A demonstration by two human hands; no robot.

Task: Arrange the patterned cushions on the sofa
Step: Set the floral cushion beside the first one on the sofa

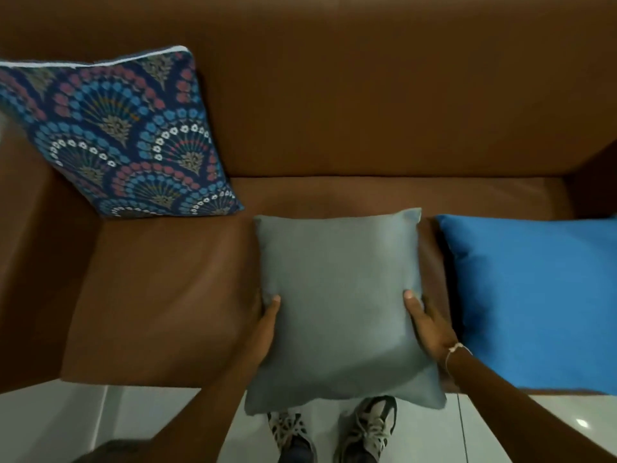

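Note:
A grey cushion (340,302) is held flat over the front of the brown sofa (160,295) seat, its near edge hanging past the seat's front. My left hand (265,324) grips its left side and my right hand (429,324) grips its right side, thumbs on top. A patterned cushion (123,135) in dark blue with fan shapes leans upright in the sofa's left corner against the backrest. A plain bright blue cushion (537,295) lies flat on the seat at the right.
The sofa's left armrest (30,248) and right armrest (594,175) bound the seat. White tiled floor (133,419) runs along the sofa's front edge, with my two shoes (334,429) on it below the grey cushion.

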